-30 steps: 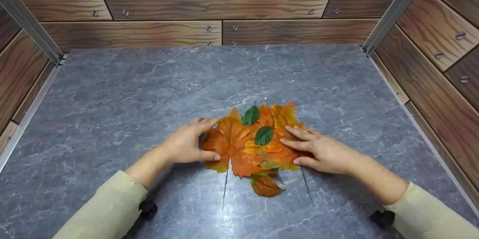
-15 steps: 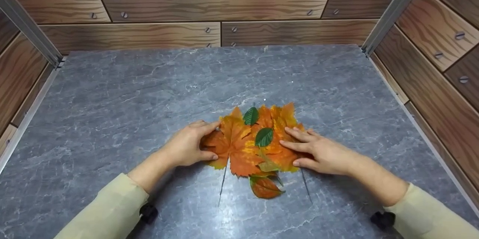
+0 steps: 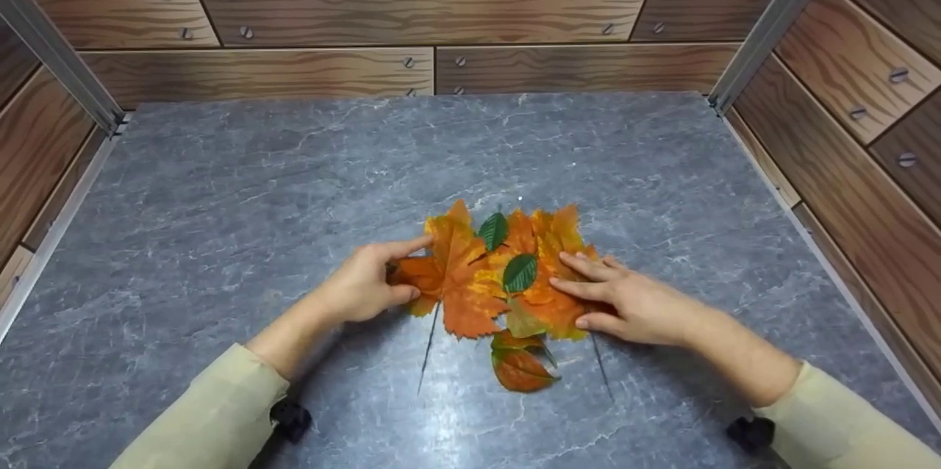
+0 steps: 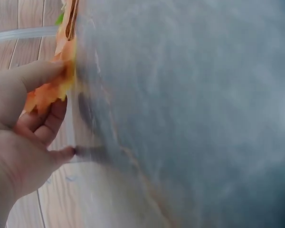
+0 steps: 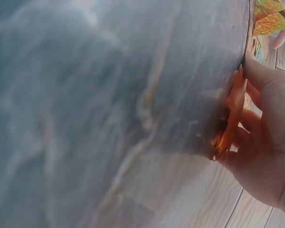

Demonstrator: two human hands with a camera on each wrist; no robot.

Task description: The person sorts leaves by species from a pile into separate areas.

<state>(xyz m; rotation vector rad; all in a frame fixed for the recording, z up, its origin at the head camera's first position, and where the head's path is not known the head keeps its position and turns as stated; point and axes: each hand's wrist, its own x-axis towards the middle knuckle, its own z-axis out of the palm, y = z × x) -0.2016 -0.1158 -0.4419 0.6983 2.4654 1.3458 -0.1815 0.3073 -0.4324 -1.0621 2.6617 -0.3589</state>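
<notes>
My left hand (image 3: 367, 281) pinches the left edge of an orange maple leaf (image 3: 467, 285) on the near middle of the table. In the left wrist view, the thumb of my left hand (image 4: 19, 123) lies on an orange leaf edge (image 4: 50, 92), with fingers bent at its other side. My right hand (image 3: 636, 300) rests with spread, straight fingers on another orange-yellow maple leaf (image 3: 562, 234). Between the hands lie two small green leaves (image 3: 520, 273) atop the overlapping pile. A red-orange oval leaf (image 3: 522, 368) sits at the near edge. Thin dark stems point toward me.
The grey marbled table (image 3: 294, 182) spreads around the leaves. Wood-patterned walls (image 3: 434, 9) with printed screws close off the back and sides. Metal posts (image 3: 772, 20) stand at the back corners.
The left maple leaf has turned and shifted slightly left and away from me with my left hand, its stem swinging left. More orange leaf shows beneath it. My right hand stays in place.
</notes>
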